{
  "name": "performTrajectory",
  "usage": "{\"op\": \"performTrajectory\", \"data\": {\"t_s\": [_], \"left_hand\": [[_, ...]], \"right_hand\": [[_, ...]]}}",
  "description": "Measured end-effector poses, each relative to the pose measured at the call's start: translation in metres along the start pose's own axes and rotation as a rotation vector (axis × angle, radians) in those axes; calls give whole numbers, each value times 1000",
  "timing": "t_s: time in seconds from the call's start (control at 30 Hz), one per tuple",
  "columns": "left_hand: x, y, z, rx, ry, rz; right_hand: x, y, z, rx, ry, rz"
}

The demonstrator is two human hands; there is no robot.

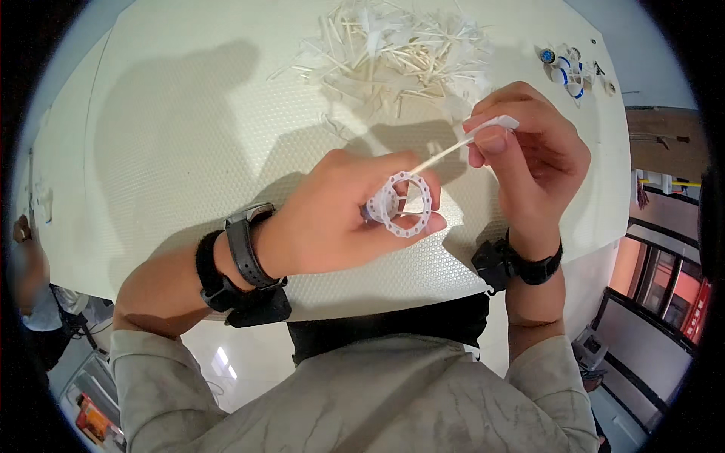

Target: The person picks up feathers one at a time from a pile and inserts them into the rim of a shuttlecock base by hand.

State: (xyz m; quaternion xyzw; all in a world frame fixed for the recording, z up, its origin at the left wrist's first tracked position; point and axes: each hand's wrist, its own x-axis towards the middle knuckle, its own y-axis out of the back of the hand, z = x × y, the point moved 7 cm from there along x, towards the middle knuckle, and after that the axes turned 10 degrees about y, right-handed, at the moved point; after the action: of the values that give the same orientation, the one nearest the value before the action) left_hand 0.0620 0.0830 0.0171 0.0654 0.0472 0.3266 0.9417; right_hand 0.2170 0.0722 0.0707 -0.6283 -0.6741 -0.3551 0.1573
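Observation:
In my left hand (pixel 340 204) is a white plastic ring frame (pixel 424 215) with small holes around its rim, gripped by fingers and thumb. Part of its body is hidden by the hand. My right hand (pixel 532 155) pinches a thin pale stick (pixel 444 156) near its upper end, where a white flat piece (pixel 504 122) shows between fingertips. The stick slants down to the left, and its lower end reaches the rim of the ring frame; whether it sits in a hole I cannot tell. Both hands are above the table.
A white textured table (pixel 174 174) spreads beneath my hands. Toward its far side lies a loose heap of pale sticks with white translucent pieces (pixel 400 57). Blue and white ring parts (pixel 570 75) with small round pieces lie at the far right. Another person's arm (pixel 29 264) shows at the left edge.

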Motion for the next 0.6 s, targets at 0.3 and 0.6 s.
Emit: {"op": "performTrajectory", "data": {"t_s": [0.3,0.6], "left_hand": [[-2,-3,4,-11,-21,-70],[-3,-5,3,-50,-28,-126]], "right_hand": [[2,-3,-5,-22,9,-42],[2,-3,-12,-107,55,-39]]}}
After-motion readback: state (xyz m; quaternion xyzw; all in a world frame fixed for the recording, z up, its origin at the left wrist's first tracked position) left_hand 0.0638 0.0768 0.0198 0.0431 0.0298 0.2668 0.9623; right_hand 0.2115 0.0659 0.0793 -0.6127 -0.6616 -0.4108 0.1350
